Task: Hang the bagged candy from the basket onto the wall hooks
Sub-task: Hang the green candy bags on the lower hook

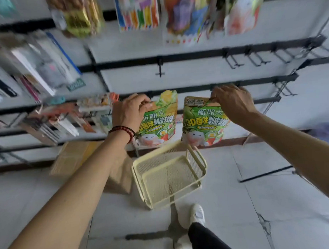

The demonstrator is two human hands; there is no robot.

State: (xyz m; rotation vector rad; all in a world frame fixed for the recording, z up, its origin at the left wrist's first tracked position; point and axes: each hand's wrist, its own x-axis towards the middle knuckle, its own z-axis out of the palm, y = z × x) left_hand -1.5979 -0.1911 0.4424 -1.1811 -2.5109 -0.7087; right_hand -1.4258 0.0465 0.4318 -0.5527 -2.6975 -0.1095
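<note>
My left hand (128,111) pinches the top of a green candy bag (158,122), held up against the lower black wall rail. My right hand (232,101) pinches the top of a second green candy bag (202,123) just to its right, at the same rail. Both bags hang upright from my fingers. Below them stands the pale yellow mesh basket (169,176) on a stand; no bags show inside it. Empty black wall hooks (251,58) stick out from the rail above, with a single hook (160,68) further left.
More candy bags (186,13) hang from the top rail. Packaged goods (46,61) fill hooks at left. A cardboard box (75,157) lies on the floor by the wall. My white shoes (191,216) stand behind the basket on the tiled floor.
</note>
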